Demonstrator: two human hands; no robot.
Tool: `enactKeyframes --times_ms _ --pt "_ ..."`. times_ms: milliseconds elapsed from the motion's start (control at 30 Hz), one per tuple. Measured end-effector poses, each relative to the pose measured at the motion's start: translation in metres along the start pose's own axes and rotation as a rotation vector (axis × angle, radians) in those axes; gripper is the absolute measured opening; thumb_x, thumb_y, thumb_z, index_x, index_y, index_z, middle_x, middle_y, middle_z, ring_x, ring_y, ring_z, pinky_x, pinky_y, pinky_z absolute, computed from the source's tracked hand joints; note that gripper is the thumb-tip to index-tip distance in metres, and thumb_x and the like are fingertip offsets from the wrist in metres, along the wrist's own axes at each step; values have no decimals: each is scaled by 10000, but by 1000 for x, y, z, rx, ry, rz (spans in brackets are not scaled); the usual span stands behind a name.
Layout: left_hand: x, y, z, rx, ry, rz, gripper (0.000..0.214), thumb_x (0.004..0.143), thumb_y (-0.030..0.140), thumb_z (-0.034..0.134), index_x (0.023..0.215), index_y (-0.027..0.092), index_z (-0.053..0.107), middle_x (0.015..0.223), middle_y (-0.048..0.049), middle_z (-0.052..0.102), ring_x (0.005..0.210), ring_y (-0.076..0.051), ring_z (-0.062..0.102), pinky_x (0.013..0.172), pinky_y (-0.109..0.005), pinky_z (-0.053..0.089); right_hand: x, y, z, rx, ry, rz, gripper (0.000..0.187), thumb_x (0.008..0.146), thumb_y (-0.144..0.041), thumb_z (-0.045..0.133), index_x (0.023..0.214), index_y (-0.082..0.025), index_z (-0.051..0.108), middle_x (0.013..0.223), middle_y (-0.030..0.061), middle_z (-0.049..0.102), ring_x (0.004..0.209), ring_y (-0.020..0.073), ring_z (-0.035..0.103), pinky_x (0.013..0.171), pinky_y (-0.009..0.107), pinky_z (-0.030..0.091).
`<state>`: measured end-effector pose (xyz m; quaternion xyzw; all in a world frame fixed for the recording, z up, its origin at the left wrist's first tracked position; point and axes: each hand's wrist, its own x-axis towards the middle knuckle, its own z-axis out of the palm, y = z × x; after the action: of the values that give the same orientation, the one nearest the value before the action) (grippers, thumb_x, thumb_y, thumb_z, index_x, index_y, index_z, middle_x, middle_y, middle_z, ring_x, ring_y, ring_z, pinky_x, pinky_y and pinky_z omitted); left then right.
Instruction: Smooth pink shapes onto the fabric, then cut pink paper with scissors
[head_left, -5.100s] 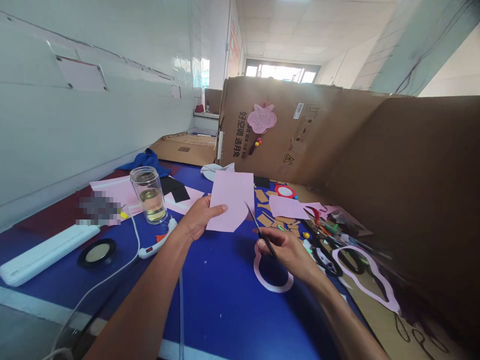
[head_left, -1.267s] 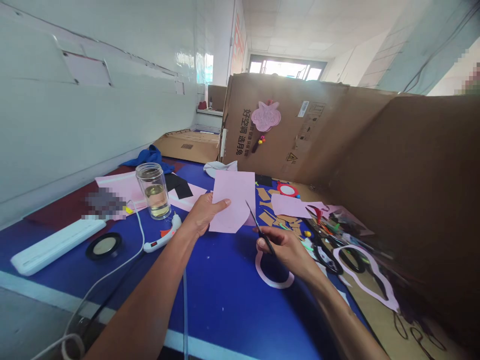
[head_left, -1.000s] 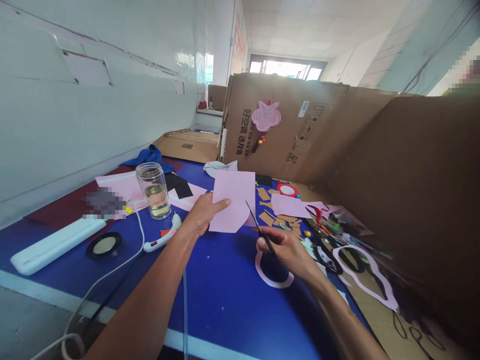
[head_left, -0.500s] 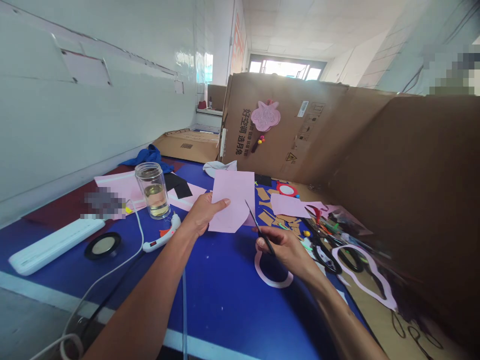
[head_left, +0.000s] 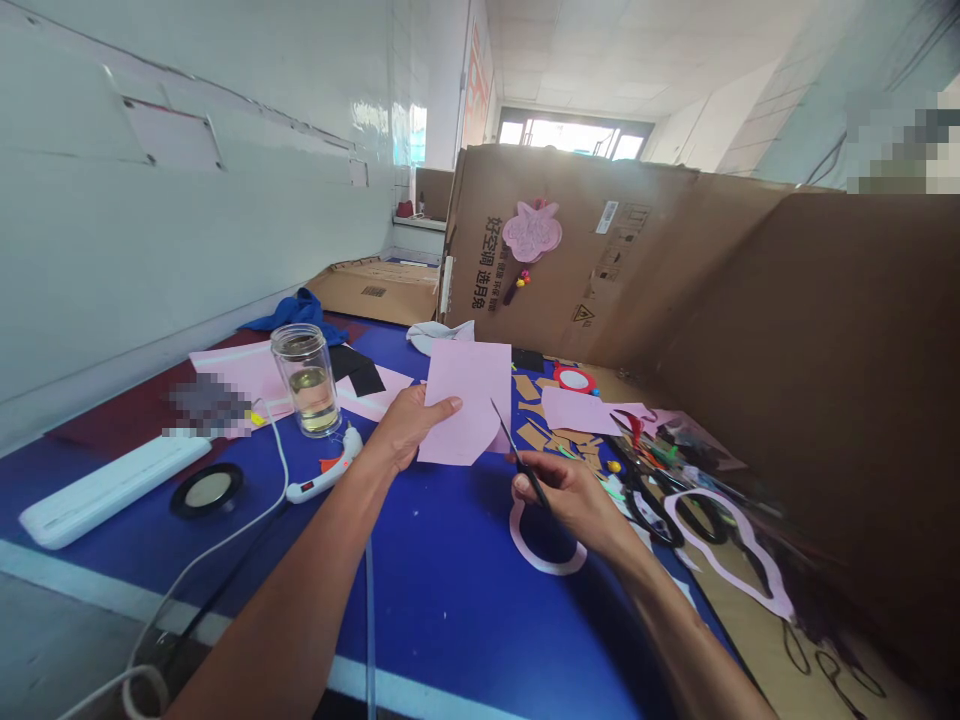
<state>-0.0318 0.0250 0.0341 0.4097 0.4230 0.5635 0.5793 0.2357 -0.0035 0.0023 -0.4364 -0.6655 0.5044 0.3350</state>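
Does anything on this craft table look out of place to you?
The glass jar of yellowish liquid looks oddly placed: it stands beside loose pink paper and a white glue gun, where a knock could spill it.

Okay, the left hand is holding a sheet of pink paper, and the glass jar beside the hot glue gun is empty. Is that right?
Not quite: the head view shows the glass jar is not empty; it holds a yellowish liquid in its lower part. The rest stands: the left hand holds the sheet of pink paper, and the jar stands beside the hot glue gun.
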Motion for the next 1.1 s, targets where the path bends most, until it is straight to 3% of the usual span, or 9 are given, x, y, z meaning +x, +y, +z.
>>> enactKeyframes --times_ms 233,667,1100 --pt "0 0 0 9 0 -1 316 769 293 968 1016 136 849 1069 -171 886 901 -309 843 846 -433 680 0 0 0 -26 -6 -23 606 864 -657 816 1251 -191 833 750 -11 627 713 184 518 705 337 450" --pt "0 0 1 12 -13 8 355 748 324 980 1020 144 840 963 -143 881 891 -318 841 845 -444 683 -1 -1 0 -18 -12 -33 592 872 -666 819 1215 -183 833 744 -15 607 701 173 491 686 323 419" --pt "1 -2 0 2 -27 8 367 763 318 965 1066 136 867 1055 -165 888 911 -311 845 816 -412 681 1 1 2 -38 20 -37 535 863 -626 818 1181 -196 833 720 -32 556 691 169 458 691 326 398"
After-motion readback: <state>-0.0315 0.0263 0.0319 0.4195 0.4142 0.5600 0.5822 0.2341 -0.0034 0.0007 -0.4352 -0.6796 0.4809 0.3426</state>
